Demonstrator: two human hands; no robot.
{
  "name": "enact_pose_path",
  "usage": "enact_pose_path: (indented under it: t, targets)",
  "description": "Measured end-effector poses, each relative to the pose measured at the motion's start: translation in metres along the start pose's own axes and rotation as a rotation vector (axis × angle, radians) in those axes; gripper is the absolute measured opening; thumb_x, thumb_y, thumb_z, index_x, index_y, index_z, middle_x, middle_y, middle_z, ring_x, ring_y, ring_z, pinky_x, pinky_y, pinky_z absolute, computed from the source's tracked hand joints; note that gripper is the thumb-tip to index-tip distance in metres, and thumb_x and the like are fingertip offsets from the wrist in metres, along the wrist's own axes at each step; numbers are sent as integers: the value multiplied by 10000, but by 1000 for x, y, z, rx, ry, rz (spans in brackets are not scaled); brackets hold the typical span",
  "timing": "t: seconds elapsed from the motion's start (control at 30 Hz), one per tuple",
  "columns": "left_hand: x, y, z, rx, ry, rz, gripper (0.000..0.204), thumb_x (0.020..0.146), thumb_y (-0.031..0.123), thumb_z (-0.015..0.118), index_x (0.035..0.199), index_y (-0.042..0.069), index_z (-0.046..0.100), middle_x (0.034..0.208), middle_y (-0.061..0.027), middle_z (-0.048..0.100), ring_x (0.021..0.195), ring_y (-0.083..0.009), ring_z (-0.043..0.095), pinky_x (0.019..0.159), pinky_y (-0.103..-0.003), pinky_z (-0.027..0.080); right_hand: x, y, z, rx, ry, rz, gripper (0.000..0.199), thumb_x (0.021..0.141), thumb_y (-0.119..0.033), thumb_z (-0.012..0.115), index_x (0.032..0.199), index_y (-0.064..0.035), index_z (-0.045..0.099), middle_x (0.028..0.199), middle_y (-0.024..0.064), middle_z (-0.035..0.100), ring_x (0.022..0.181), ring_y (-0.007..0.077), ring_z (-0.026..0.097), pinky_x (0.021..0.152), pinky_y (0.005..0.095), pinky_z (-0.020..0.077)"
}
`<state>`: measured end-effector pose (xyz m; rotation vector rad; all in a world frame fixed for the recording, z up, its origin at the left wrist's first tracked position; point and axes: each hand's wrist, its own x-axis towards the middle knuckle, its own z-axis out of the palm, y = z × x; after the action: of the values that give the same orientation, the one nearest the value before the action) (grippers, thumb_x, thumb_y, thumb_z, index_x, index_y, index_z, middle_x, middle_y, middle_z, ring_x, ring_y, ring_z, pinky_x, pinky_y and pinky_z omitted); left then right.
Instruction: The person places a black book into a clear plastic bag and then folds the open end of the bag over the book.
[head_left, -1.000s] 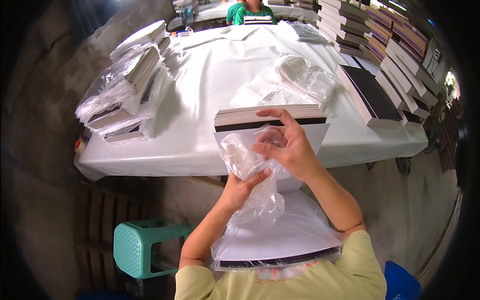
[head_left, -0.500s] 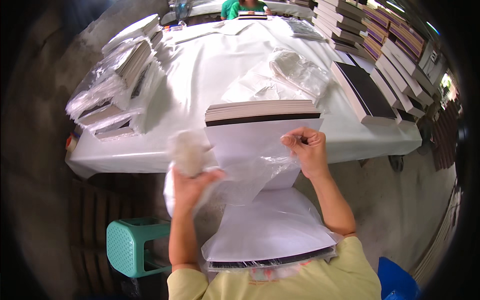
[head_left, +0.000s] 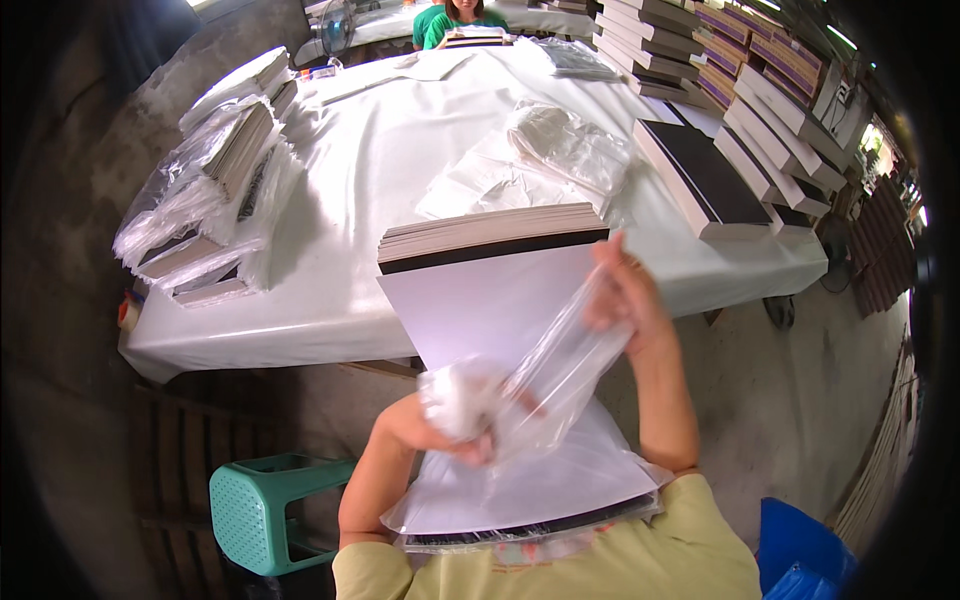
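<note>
A stack of pale boards point(head_left: 490, 235) with a black layer and a white sheet point(head_left: 480, 300) below it leans at the table's front edge. On my lap lies a bagged pack point(head_left: 540, 490), white on top, with a black strip at its near edge. Over the white sheet, my left hand point(head_left: 440, 430) is wrapped round a shiny, roundish bundle of clear plastic point(head_left: 455, 398); motion blurs it. A clear plastic film point(head_left: 570, 370) stretches up from there to my right hand point(head_left: 630, 300), whose fingers grip its upper part beside the stack's right corner.
Bagged packs point(head_left: 215, 190) are piled on the table's left. Loose clear bags point(head_left: 570, 150) lie beyond the stack. Black-topped blocks point(head_left: 700, 180) and tall piles point(head_left: 650, 40) stand right. A green stool point(head_left: 250, 515) is at lower left. Another person point(head_left: 465, 25) sits across the table.
My left hand has moved right and nearer, over the lap pack, with the plastic bundle. My right hand has risen slightly, drawing the film up into a slanting strip. The view has shifted a little.
</note>
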<state>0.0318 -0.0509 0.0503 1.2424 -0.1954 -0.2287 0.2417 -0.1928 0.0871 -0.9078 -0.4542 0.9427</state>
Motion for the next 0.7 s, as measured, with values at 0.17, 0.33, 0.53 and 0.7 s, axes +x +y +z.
enact_pose_path:
  t: [0.17,0.33,0.53,0.7]
  targets:
    - [-67,-68,-25,-281,381,325,484,653,291,749,984,24,520,757,-37,560,629,-117,530,535,-271,433,-6,-26,-32,187,-34,-47,370,843,-429,484,622,-165,350,453,-78,223,344,6,195,317,180,214]
    - [-64,-33,-30,-156,749,345,433,751,215,647,1091,7,478,803,-57,562,641,-147,533,604,-292,444,-3,-15,-41,349,-83,-38,366,841,-427,488,644,-155,344,474,-82,206,360,26,162,339,177,203]
    - [-47,2,-30,-242,652,714,531,818,333,549,1239,51,389,961,-79,553,677,-164,520,704,-322,448,-12,4,-56,237,-212,48,291,831,-408,513,866,-119,512,531,-55,329,422,49,316,414,208,329]
    - [-29,0,-33,-535,231,828,679,788,367,583,1323,95,266,1231,-145,424,867,-248,571,833,-425,410,-17,54,-67,-180,-770,-83,548,779,-415,577,1215,-120,426,987,80,520,906,175,521,821,387,427]
